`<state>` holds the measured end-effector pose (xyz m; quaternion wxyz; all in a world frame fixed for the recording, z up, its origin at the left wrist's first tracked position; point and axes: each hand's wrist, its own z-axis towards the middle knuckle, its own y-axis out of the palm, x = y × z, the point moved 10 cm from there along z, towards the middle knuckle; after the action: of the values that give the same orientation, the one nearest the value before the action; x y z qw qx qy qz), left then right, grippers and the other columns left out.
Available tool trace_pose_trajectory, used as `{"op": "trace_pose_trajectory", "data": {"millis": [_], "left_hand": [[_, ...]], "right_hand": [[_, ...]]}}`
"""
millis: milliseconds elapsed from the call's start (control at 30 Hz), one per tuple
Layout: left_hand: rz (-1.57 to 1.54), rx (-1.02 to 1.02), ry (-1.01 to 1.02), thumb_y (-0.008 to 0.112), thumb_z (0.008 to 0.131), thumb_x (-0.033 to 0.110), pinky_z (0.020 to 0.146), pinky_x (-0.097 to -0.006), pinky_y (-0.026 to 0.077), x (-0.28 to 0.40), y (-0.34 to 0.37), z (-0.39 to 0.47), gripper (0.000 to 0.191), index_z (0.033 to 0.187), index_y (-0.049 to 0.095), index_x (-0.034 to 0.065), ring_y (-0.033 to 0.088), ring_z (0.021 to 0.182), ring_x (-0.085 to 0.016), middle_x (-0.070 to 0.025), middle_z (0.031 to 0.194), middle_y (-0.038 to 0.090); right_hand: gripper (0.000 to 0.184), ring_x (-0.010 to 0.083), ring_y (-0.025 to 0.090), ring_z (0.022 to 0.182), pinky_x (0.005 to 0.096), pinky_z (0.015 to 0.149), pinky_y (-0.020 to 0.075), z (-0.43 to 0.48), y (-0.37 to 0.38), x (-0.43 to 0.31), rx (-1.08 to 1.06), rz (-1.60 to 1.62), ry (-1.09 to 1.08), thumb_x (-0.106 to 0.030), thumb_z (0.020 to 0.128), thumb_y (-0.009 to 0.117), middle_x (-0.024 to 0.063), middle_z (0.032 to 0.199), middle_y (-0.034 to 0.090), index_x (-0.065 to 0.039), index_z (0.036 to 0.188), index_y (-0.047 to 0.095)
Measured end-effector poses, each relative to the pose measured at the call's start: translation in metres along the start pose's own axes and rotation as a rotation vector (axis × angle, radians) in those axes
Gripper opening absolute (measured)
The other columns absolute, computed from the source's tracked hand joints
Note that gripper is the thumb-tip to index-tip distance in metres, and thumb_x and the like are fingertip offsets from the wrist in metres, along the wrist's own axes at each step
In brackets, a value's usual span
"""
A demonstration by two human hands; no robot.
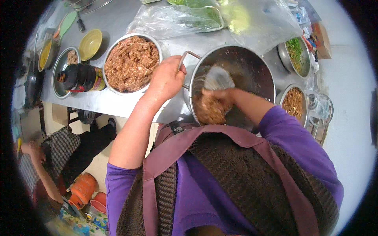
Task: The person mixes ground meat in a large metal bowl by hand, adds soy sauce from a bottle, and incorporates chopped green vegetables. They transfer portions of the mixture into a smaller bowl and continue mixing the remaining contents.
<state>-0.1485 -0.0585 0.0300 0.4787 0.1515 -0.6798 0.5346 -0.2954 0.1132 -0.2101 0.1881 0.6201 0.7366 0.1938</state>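
A deep stainless steel pot (267,67) stands before me near the table's front edge. My left hand (168,76) is closed around its loop handle (192,53). Inside the pot, my right hand (220,96) is blurred by motion. It touches a lump of brown minced-meat mix (210,111) at the near left wall. Against the same hand lies a pale, translucent piece (218,77), too smeared to name; whether my fingers grip it cannot be told. Just left of my left hand, a steel basin (161,53) is filled with seasoned minced meat (133,63).
On the steel table's left are a dark sauce bottle (81,77), a steel bowl (56,85) and a yellow bowl (91,44). Bagged greens (200,17) lie behind. Bowls of chopped greens (293,53) and brown chopped food (293,101) stand right. Another person (56,147) is at lower left.
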Motion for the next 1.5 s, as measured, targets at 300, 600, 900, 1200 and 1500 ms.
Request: {"op": "trace_pose_trajectory", "data": {"millis": [300, 600, 900, 1200, 1500], "left_hand": [[-0.086, 0.004, -0.143, 0.046, 0.073, 0.004, 0.091, -0.0380, 0.042, -0.043, -0.023, 0.027, 0.016, 0.081, 0.060, 0.0001, 0.057, 0.101, -0.035, -0.0203, 0.107, 0.061], [-0.080, -0.021, -0.108, 0.044, 0.074, 0.003, 0.095, -0.0372, 0.040, -0.045, -0.021, 0.035, 0.020, 0.084, 0.061, 0.0007, 0.056, 0.107, -0.034, -0.0199, 0.115, 0.060], [-0.021, -0.050, -0.147, 0.047, 0.076, 0.005, 0.090, -0.0322, 0.043, -0.049, -0.025, 0.038, 0.020, 0.089, 0.062, 0.0009, 0.057, 0.105, -0.024, -0.0140, 0.119, 0.060], [-0.004, -0.007, -0.116, 0.048, 0.078, 0.009, 0.090, -0.0330, 0.042, -0.057, -0.028, 0.036, 0.021, 0.090, 0.065, 0.0033, 0.058, 0.102, -0.027, -0.0142, 0.105, 0.063], [-0.143, -0.068, -0.184, 0.056, 0.089, 0.022, 0.081, -0.0276, 0.044, -0.052, -0.031, 0.031, 0.024, 0.100, 0.064, 0.0015, 0.056, 0.091, -0.013, -0.0042, 0.098, 0.063]], "right_hand": [[0.071, 0.0299, 0.062, 0.096, 0.0378, 0.079, 0.0521, -0.111, 0.041, -0.177, 0.697, -1.158, -0.880, -0.036, 0.072, 0.071, 0.0199, 0.113, 0.059, 0.000, 0.125, 0.044], [0.042, 0.0376, 0.061, 0.094, 0.0432, 0.079, 0.0496, -0.052, 0.061, -0.184, 1.126, -1.390, -0.858, -0.023, 0.072, 0.065, 0.0245, 0.102, 0.062, 0.001, 0.105, 0.060], [0.021, 0.0388, 0.064, 0.082, 0.0438, 0.072, 0.0513, -0.055, 0.044, -0.203, 0.864, -1.427, -0.839, -0.013, 0.069, 0.063, 0.0238, 0.083, 0.065, 0.001, 0.084, 0.069], [0.021, 0.0265, 0.063, 0.060, 0.0373, 0.054, 0.0510, -0.138, 0.044, -0.189, 0.648, -1.076, -0.803, -0.008, 0.068, 0.061, 0.0131, 0.073, 0.065, -0.002, 0.087, 0.065], [0.024, 0.0129, 0.061, 0.070, 0.0256, 0.053, 0.0513, -0.114, 0.051, -0.169, 0.310, -0.253, -0.851, -0.012, 0.085, 0.061, 0.0053, 0.086, 0.061, -0.002, 0.106, 0.056]]}}
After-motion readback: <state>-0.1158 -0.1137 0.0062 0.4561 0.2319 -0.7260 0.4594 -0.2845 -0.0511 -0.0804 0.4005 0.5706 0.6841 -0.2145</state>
